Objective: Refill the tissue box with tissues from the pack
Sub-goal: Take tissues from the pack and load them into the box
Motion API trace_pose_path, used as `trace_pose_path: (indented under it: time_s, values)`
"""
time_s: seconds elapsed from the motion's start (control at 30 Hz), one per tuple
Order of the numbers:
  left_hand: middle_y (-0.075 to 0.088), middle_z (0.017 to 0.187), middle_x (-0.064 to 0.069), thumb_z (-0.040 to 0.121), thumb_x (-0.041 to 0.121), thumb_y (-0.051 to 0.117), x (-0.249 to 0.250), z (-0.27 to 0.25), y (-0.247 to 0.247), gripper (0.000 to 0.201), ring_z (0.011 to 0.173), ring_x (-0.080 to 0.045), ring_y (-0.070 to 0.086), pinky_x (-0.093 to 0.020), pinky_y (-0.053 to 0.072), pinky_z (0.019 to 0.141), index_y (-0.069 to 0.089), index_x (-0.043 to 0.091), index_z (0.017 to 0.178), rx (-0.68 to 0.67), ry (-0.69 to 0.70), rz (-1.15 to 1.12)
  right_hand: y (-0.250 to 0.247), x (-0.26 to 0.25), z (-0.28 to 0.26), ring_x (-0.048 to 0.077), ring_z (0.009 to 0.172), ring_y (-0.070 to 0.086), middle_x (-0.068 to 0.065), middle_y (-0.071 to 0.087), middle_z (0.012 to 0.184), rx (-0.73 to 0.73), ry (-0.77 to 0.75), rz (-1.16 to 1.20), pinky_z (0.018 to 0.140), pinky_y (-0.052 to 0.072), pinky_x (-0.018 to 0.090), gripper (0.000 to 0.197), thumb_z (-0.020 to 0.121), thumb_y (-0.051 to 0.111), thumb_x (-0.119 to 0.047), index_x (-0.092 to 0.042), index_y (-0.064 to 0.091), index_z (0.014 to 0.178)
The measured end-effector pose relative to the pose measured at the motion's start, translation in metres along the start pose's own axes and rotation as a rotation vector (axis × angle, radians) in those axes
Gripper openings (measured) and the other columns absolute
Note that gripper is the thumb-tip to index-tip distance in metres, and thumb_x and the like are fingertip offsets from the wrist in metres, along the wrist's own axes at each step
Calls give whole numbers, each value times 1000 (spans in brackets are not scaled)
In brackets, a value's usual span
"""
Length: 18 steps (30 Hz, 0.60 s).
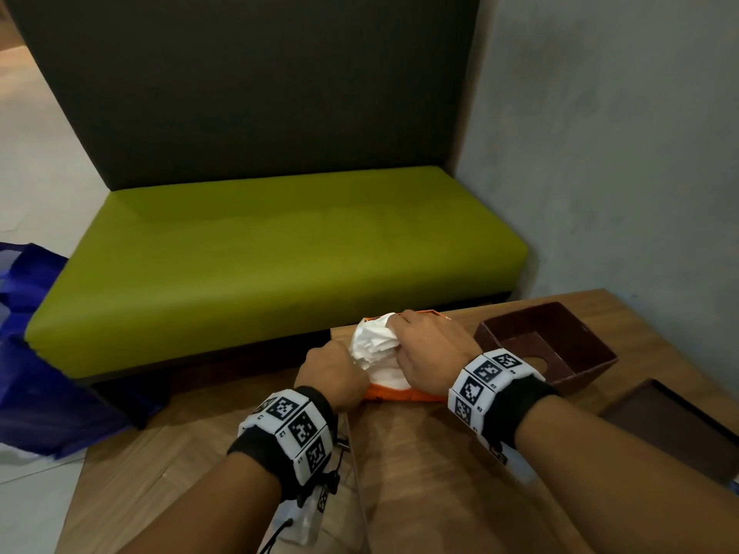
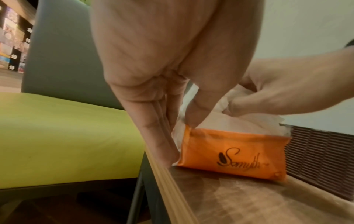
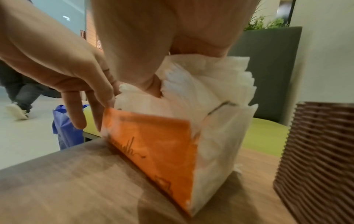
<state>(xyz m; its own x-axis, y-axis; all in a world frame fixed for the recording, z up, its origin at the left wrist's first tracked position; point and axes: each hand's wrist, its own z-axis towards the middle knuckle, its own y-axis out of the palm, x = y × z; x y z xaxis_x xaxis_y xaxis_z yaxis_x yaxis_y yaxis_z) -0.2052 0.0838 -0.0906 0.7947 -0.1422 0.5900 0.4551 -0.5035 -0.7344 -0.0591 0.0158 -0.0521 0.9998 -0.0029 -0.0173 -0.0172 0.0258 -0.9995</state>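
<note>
Low and centre of the head view, on the wooden tabletop [image 1: 420,453], the glossy orange pack [image 2: 231,153] lies crosswise. Right hand [image 1: 430,353] fingers [image 3: 151,84] clamp the crumpled white tissues [image 1: 374,345]; left hand [image 1: 332,373] pinches the pack's end. The ribbed brown tissue box [image 1: 560,345] waits open, just right.

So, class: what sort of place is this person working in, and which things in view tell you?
Probably a café or food-court booth: a padded green bench with a tall dark backrest faces a wooden table, and the left wrist view shows lit shopfront displays behind.
</note>
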Motion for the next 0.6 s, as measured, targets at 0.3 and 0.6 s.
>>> trace_pose_path:
  time_s: [0.3,0.6]
  values:
    - [67,102,-13,88,32,55,1,-4,6,18,93,-33,65,-33,47,71,57,16,79,75,19,96,0,3,-8,26,89,57,4,55,104,28,-4,65,66,45,38,17,91,44,-19,-17,46,108]
    - [66,96,-6,70,50,56,14,-2,-1,41,86,-27,67,-40,61,78,65,17,93,-8,-23,-59,-9,7,-13,23,82,52,3,53,101,74,43,76,62,33,34,13,92,42,-18,-17,44,105]
